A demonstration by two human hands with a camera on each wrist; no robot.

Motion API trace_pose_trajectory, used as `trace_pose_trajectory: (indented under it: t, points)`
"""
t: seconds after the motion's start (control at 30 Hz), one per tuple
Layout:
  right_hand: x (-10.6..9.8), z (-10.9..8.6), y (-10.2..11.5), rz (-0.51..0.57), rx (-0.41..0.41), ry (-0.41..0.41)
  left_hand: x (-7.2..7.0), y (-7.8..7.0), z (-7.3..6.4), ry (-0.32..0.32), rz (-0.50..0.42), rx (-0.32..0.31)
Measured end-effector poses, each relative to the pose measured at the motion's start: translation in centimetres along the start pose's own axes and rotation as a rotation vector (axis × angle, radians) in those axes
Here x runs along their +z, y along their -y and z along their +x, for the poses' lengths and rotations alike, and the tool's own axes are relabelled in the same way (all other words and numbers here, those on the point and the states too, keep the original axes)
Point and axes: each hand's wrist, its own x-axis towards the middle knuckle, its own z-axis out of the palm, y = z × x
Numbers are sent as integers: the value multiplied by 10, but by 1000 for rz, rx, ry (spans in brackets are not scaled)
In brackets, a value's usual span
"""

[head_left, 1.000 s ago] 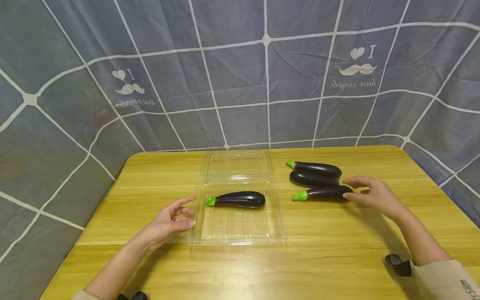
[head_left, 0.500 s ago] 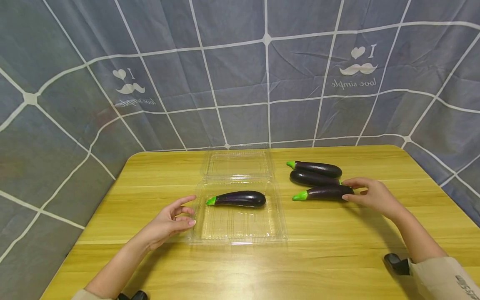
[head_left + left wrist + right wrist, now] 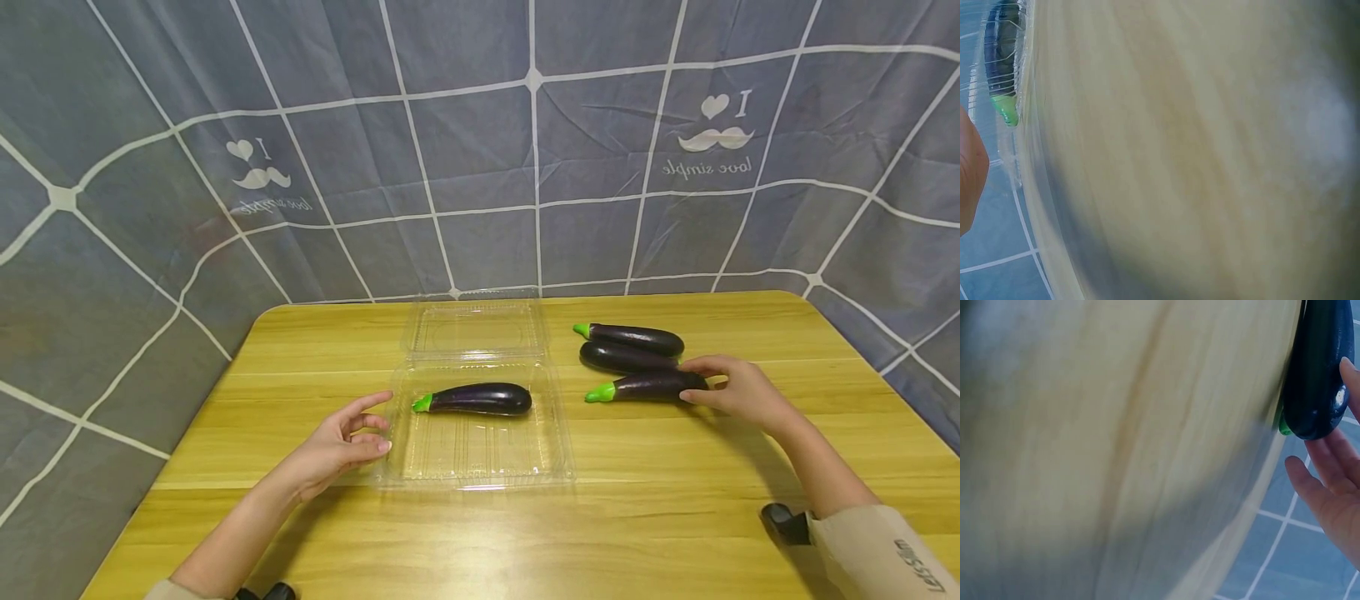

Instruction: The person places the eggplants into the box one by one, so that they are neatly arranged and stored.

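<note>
My right hand [image 3: 738,392] is at the blunt end of the nearest eggplant [image 3: 651,386] in the group on the right, thumb on its near side and fingers on its far side. In the right wrist view that eggplant [image 3: 1319,375] has the thumb lying against its glossy skin, other fingers reaching beneath. A clear plastic clamshell box [image 3: 420,458] lies unfolded on the table, with one eggplant [image 3: 480,398] inside, green stem to the left. Fingers loosely bent, my left hand [image 3: 341,442] is beside the box's left rim, holding nothing.
Two more eggplants, a back one [image 3: 637,337] and a middle one [image 3: 622,357], lie just behind the gripped one. The box's lid [image 3: 476,327] is folded back toward the grey curtain [image 3: 480,167]. All rest on a wooden table [image 3: 480,533].
My right hand has shifted slightly left along the nearest eggplant, farther over its blunt end. The left hand, the box and the eggplants look unmoved.
</note>
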Motion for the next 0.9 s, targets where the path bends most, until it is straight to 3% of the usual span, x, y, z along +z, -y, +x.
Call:
trace_pose_trajectory:
  t: [0.9]
  points:
    - [2,1,-2,47,35,59,1,3,1,-6,-9,3]
